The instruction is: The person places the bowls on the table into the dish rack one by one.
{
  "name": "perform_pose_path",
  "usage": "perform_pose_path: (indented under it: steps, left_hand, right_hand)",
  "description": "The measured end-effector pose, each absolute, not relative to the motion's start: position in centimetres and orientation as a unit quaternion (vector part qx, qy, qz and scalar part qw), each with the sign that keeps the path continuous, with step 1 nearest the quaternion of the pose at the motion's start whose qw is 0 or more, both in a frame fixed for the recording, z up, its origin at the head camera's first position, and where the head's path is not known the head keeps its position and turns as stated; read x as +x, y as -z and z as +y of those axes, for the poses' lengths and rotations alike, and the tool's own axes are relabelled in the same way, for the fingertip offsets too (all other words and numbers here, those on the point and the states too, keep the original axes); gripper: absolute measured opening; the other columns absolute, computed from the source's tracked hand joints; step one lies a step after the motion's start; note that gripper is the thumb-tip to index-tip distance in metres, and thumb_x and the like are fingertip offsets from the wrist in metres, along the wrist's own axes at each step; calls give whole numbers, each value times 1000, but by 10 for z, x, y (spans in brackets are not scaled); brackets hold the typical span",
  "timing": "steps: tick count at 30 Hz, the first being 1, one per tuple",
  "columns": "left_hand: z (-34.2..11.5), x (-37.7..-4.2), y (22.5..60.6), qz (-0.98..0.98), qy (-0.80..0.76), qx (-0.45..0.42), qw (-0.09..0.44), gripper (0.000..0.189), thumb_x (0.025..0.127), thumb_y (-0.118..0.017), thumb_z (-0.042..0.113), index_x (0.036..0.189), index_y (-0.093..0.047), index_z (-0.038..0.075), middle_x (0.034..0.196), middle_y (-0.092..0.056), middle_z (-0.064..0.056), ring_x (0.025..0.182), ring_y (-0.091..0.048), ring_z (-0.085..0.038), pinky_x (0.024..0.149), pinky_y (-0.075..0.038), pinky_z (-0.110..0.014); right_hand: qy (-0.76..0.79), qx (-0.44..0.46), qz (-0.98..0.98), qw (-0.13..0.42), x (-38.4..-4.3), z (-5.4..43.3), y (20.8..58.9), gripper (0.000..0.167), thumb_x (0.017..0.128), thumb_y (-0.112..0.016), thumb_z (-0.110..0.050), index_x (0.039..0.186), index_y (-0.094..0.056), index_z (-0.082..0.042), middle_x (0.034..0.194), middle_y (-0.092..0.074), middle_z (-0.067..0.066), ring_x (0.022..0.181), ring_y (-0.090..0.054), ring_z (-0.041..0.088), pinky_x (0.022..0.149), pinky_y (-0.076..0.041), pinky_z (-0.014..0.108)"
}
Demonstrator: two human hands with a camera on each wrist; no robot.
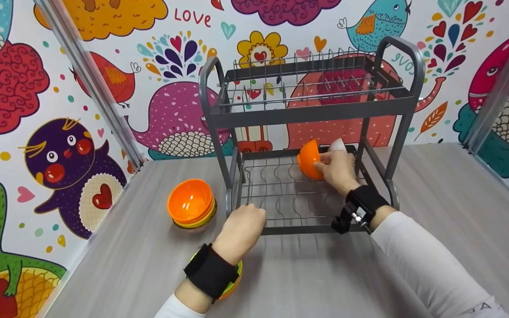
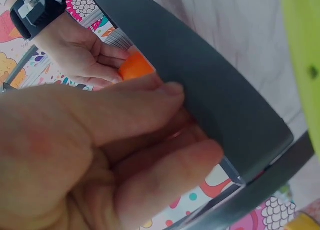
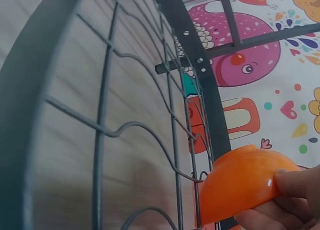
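Observation:
My right hand (image 1: 338, 170) pinches an orange bowl (image 1: 309, 161) by its rim, tipped on its side over the lower shelf of a grey dish rack (image 1: 307, 115). The right wrist view shows the bowl (image 3: 245, 182) against the shelf's wavy wires, with thumb and fingers at its edge. My left hand (image 1: 242, 229) is at the front left corner of the lower shelf. In the left wrist view its thumb and curled fingers hold the edge of the dark front rail (image 2: 215, 84). A white ribbed piece (image 1: 337, 145) shows behind my right hand, partly hidden.
Left of the rack stands a stack of orange and yellow bowls (image 1: 191, 201). Green and orange bowls (image 1: 232, 285) lie partly hidden under my left wrist. The rack's upper wire shelf (image 1: 254, 95) overhangs the lower one. A patterned wall (image 1: 184, 110) stands behind.

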State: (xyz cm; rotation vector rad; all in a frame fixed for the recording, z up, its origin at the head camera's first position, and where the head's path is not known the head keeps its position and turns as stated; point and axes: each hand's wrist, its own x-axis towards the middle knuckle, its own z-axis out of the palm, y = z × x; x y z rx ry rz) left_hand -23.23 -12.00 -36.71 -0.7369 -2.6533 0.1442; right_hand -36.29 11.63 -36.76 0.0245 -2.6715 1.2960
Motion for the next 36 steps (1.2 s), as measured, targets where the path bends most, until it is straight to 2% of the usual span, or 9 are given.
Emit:
perform_pose_path:
  steps: [2, 5, 12, 16, 17, 19, 22, 31, 36]
  left_hand:
    - [-120, -233, 367, -945, -51, -261, 189, 14, 77, -72, -6, 68, -72, 6, 64, -68, -4, 61, -66, -18, 60, -57, -29]
    - [-119, -233, 368, -945, -51, -260, 189, 15, 76, -71, -6, 68, -72, 6, 64, -69, -4, 61, -66, -18, 60, -57, -29]
    - [-118, -234, 367, -950, -54, -250, 180, 13, 77, -72, -5, 70, -73, 6, 66, -69, -6, 63, -67, -20, 59, -57, -30]
    - [-118, -234, 367, -951, -57, -248, 173, 12, 77, -73, -4, 71, -74, 6, 67, -69, -6, 63, -68, -20, 57, -57, -29]
    - [-118, -234, 367, -951, -58, -248, 173, 12, 78, -73, -4, 71, -74, 6, 67, -69, -5, 63, -68, -20, 57, -57, -29]
    - [-118, -234, 367, -951, -58, -249, 171, 12, 78, -73, -4, 71, -74, 6, 67, -69, -5, 64, -68, -20, 58, -57, -29]
    - [-118, -234, 367, -952, -56, -250, 166, 12, 78, -72, -4, 72, -74, 6, 68, -70, -6, 64, -68, -19, 58, -57, -29]
    - [-119, -234, 367, -955, -39, -252, 153, 13, 77, -72, -5, 72, -74, 6, 68, -70, -5, 63, -67, -19, 58, -57, -29]
    - [-120, -235, 368, -952, -36, -254, 169, 15, 76, -71, -5, 69, -74, 7, 66, -70, -5, 62, -67, -19, 58, -57, -30]
  right_hand:
    - [-423, 9, -902, 86, -362, 115, 368, 33, 95, -65, -15, 124, -67, 1, 121, -70, 19, 106, -69, 29, 88, -58, 39]
    - [-397, 11, -913, 95, -362, 112, 368, 34, 93, -67, -17, 122, -68, 1, 121, -70, 19, 110, -67, 32, 112, -41, 47]
    - [-387, 11, -916, 109, -361, 110, 368, 32, 92, -69, -16, 119, -69, 1, 118, -71, 20, 109, -67, 34, 109, -43, 49]
    - [-383, 20, -916, 119, -361, 111, 369, 32, 91, -70, -15, 117, -70, 3, 114, -72, 20, 111, -66, 36, 122, -19, 54]
    - [-384, 21, -916, 119, -361, 112, 370, 31, 91, -70, -15, 116, -70, 3, 114, -72, 20, 110, -66, 35, 122, -20, 53]
    - [-388, 23, -914, 112, -360, 113, 369, 31, 91, -70, -14, 117, -70, 3, 115, -72, 21, 107, -67, 34, 114, -38, 49]
    - [-396, 24, -913, 95, -357, 115, 367, 33, 92, -69, -14, 119, -69, 3, 117, -71, 21, 105, -68, 32, 90, -56, 43]
    - [-350, 98, -921, 140, -340, 129, 353, 28, 89, -71, -10, 112, -72, 5, 106, -74, 21, 96, -72, 33, 83, -59, 45]
    - [-327, 149, -926, 117, -317, 143, 346, 26, 89, -71, -11, 112, -73, 1, 104, -75, 18, 91, -73, 30, 82, -60, 45]
